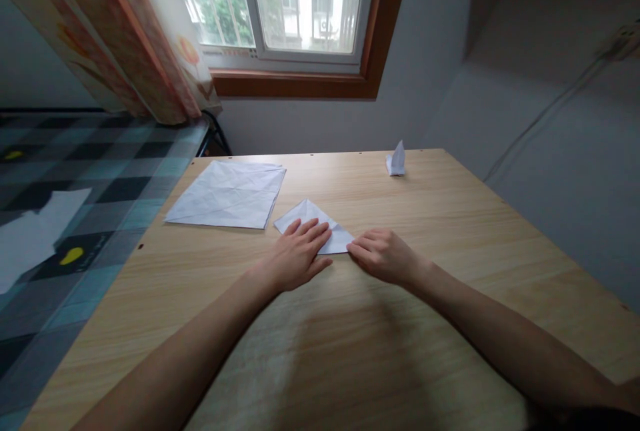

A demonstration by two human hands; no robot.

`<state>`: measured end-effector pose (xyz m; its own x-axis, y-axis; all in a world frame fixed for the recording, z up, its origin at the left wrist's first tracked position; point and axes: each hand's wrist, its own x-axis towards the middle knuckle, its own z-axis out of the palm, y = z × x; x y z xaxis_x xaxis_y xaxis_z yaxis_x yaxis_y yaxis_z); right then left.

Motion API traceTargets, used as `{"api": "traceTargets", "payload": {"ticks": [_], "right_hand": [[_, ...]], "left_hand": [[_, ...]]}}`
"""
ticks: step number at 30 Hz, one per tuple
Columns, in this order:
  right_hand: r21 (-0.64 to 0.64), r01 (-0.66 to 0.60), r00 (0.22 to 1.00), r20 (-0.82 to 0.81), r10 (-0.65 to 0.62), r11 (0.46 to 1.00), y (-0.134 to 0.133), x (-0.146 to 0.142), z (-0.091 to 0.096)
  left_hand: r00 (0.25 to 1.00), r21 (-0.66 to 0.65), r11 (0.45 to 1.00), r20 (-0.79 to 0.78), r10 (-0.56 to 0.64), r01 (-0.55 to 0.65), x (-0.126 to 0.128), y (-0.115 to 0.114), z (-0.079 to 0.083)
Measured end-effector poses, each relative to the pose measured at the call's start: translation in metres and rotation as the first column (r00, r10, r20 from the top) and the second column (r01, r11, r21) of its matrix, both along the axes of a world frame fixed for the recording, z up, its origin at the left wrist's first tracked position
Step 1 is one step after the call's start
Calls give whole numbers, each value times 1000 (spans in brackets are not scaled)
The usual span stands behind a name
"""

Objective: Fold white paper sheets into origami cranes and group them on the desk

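Note:
A sheet of white paper, folded into a triangle, lies on the wooden table with its point facing the window. My left hand rests flat across its left and middle part, fingers spread, covering much of the near edge. At the triangle's right corner, my right hand is closed with curled fingers, the thumb and forefinger at the paper's tip. The underside of that corner is hidden by the fingers.
A stack of creased white paper sheets lies on the table at the back left. A small folded paper figure stands near the far edge. Left of the table is a bed with a checked cover and loose white paper.

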<state>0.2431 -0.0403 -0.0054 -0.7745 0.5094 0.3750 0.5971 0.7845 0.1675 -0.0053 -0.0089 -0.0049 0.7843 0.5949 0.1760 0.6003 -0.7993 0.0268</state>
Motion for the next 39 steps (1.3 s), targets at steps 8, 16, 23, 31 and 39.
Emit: {"api": "traceTargets", "payload": {"ticks": [8, 16, 23, 31, 39], "right_hand": [[94, -86, 826, -550, 124, 992, -6, -5, -2], [40, -180, 826, -536, 173, 983, -3, -5, -2], [113, -72, 778, -615, 126, 991, -5, -1, -9], [2, -75, 764, -642, 59, 997, 0, -1, -10], [-9, -32, 645, -764, 14, 999, -5, -5, -10]], "left_hand": [[989, 293, 955, 120, -87, 49, -1, -6, 10], [885, 388, 905, 340, -318, 176, -2, -7, 7], [883, 403, 911, 393, -257, 85, -4, -4, 7], [769, 356, 929, 566, -298, 98, -6, -1, 3], [740, 253, 959, 619, -264, 131, 0, -6, 7]]}}
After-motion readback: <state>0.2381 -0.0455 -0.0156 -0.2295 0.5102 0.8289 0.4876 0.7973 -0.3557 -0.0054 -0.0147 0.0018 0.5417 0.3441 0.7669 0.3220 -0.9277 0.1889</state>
